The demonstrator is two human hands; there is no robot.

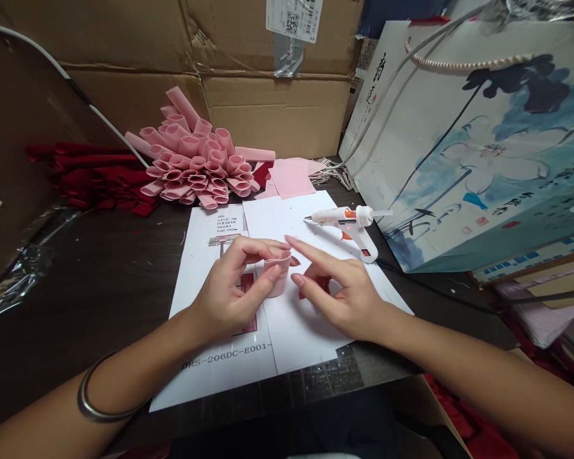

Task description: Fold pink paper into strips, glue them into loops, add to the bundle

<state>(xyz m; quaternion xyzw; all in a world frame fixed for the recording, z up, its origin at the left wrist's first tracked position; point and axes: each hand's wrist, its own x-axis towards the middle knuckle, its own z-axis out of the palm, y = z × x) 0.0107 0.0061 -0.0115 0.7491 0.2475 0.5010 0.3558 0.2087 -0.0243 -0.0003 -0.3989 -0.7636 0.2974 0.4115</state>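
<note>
Between the thumb and fingers of my left hand point(236, 280) is a small piece of pink fabric point(280, 280), bent into a short tube. Close to its right side, my right hand point(337, 290) has its index finger stretched out and its thumb apart, with nothing visible in it. Under both hands lie white paper sheets point(296, 357), the left one printed with text and a drawing partly hidden by my left hand. A white hot glue gun point(349, 220) lies on the paper behind my right hand, its nozzle pointing left.
A heap of rolled pink fabric tubes point(191, 153) stands at the back left, beside folded dark red fabric point(100, 178). Flat pink pieces point(291, 177) and metal clips point(337, 175) lie behind the paper. Cardboard boxes point(277, 115) and a painted paper bag point(483, 146) bound the table.
</note>
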